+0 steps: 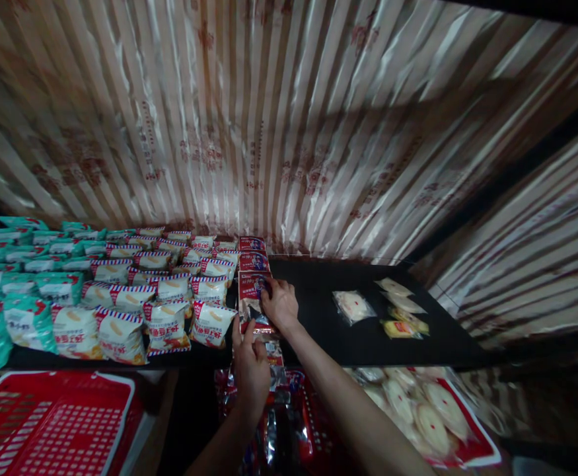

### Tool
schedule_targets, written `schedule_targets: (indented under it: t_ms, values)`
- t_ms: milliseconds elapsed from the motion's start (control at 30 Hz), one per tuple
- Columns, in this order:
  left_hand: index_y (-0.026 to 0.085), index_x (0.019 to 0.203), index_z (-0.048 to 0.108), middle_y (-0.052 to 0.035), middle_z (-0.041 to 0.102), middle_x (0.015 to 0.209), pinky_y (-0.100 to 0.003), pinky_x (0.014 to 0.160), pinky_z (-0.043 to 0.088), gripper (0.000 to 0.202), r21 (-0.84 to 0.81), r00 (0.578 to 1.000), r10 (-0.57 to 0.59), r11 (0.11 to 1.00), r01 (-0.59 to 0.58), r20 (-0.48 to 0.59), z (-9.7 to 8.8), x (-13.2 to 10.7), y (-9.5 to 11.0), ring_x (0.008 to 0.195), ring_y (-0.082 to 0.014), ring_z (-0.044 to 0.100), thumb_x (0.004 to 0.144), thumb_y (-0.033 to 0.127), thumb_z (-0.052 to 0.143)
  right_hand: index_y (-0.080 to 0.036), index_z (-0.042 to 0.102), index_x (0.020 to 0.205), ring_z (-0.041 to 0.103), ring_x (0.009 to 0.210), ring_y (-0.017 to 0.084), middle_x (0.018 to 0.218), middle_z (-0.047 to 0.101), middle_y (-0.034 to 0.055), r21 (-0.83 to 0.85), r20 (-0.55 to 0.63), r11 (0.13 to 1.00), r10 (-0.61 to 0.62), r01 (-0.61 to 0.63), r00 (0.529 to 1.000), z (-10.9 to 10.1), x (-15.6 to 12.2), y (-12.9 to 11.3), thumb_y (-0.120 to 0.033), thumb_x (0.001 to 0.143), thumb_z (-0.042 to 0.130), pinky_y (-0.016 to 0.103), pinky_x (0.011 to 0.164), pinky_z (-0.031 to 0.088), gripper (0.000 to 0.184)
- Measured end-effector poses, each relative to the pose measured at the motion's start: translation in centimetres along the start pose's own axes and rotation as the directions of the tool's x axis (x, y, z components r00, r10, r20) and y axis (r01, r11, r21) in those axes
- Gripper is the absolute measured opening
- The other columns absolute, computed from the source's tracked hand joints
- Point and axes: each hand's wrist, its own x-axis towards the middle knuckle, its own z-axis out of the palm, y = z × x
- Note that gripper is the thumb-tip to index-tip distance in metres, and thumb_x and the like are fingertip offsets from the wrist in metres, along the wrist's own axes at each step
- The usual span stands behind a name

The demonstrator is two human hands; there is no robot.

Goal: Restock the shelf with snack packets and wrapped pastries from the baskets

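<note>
A row of flat red snack packets [252, 261] runs back along the black shelf [303, 291]. My right hand [281, 304] rests on the nearest red packet, its fingers curled over the right side. At the lower left edge of this packet, my left hand [253, 363] has its fingertips pressed against it, with the thumb close to the fingers. Part of the packet is hidden under both hands. Below my left hand, more shiny red packets [289, 423] fill a container in front of the shelf, partly covered by my forearms.
White-and-red snack bags [170, 327] stand in rows on the left, with teal bags [28, 320] beyond them. A wrapped flat pack [353, 306] and a yellow pack [405, 328] lie at right. Below are a red basket [71, 423] and a tray of round packs [432, 426]. Striped sheeting [289, 132] hangs behind.
</note>
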Motion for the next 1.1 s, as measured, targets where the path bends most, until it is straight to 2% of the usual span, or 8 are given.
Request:
schedule_targets:
  t_ms: [200,400,533,633,767,833,967,1100]
  values:
    - [0.012,0.116,0.058,-0.0156,0.033,0.144,-0.042,0.111,0.027,0.039,0.013,1.0,0.002,1.0,-0.002,-0.001,0.0,0.3,-0.3,0.134,-0.026,0.032,0.082,0.014,0.039,-0.022,0.055,0.122,0.051,0.105,0.023,0.116,0.057,0.0095,0.046,0.037,0.999,0.027,-0.029,0.999,0.6,-0.1,0.0,-0.034,0.085,0.045,0.033,0.087,0.04,0.04]
    - [0.015,0.115,0.06,-0.0133,0.035,0.144,-0.042,0.111,0.027,0.038,0.023,1.0,-0.014,1.0,0.014,0.003,0.2,0.5,-0.2,0.134,-0.0255,0.033,0.083,0.017,0.039,-0.022,0.056,0.12,0.051,0.106,0.023,0.114,0.058,0.0092,0.051,0.056,0.998,0.04,-0.043,0.998,0.4,-0.1,0.1,-0.035,0.085,0.045,0.033,0.088,0.04,0.039]
    - [0.011,0.116,0.059,-0.0166,0.034,0.143,-0.043,0.111,0.027,0.039,0.039,1.0,-0.012,0.999,0.012,0.002,0.3,0.7,-0.3,0.134,-0.0272,0.032,0.083,0.016,0.038,-0.019,0.062,0.114,0.048,0.106,0.025,0.115,0.058,0.0108,0.016,-0.005,1.0,0.005,-0.005,1.0,0.0,0.0,-0.2,-0.037,0.084,0.048,0.036,0.092,0.037,0.039]
    - [0.011,0.117,0.058,-0.0173,0.032,0.144,-0.044,0.111,0.027,0.04,0.05,1.0,-0.012,0.999,0.011,0.01,0.4,0.7,-0.3,0.134,-0.0274,0.032,0.083,0.016,0.037,-0.018,0.063,0.112,0.044,0.112,0.027,0.12,0.056,0.0111,-0.003,-0.047,0.997,-0.074,0.074,0.996,-0.1,0.2,-0.6,-0.037,0.083,0.049,0.038,0.096,0.035,0.038]
    - [0.014,0.117,0.058,-0.0147,0.034,0.144,-0.045,0.11,0.028,0.04,0.047,1.0,0.023,0.999,-0.022,-0.02,0.6,0.6,-0.8,0.134,-0.027,0.032,0.082,0.015,0.039,-0.018,0.06,0.118,0.034,0.126,0.027,0.131,0.051,0.0099,-0.009,-0.029,0.971,-0.238,0.237,0.971,0.3,0.5,-0.8,-0.036,0.084,0.049,0.04,0.102,0.032,0.04]
    - [0.015,0.116,0.059,-0.0135,0.035,0.143,-0.045,0.11,0.029,0.039,0.059,0.999,0.037,0.998,-0.035,-0.034,0.8,0.5,-1.1,0.134,-0.0272,0.032,0.082,0.015,0.039,-0.018,0.059,0.12,0.03,0.13,0.026,0.135,0.049,0.0108,-0.009,-0.002,0.962,-0.273,0.273,0.962,0.6,0.6,-0.8,-0.038,0.084,0.05,0.04,0.103,0.031,0.043]
    - [0.017,0.115,0.059,-0.0111,0.036,0.144,-0.047,0.109,0.029,0.039,0.097,0.994,0.099,0.991,-0.095,-0.038,0.9,0.3,-1.6,0.134,-0.0276,0.031,0.082,0.015,0.039,-0.017,0.056,0.124,0.032,0.131,0.024,0.136,0.047,0.0119,0.01,0.037,0.968,-0.252,0.252,0.967,0.8,0.7,-0.7,-0.039,0.085,0.049,0.038,0.106,0.029,0.045]
    - [0.013,0.113,0.06,-0.014,0.035,0.144,-0.05,0.108,0.029,0.04,0.203,0.976,0.216,0.955,-0.214,0.017,0.4,0.0,-1.2,0.135,-0.0291,0.027,0.08,0.011,0.038,-0.017,0.054,0.127,0.036,0.129,0.024,0.138,0.046,0.0123,0.033,0.062,0.972,-0.234,0.232,0.97,0.8,0.6,-0.7,-0.037,0.085,0.049,0.038,0.106,0.03,0.046]
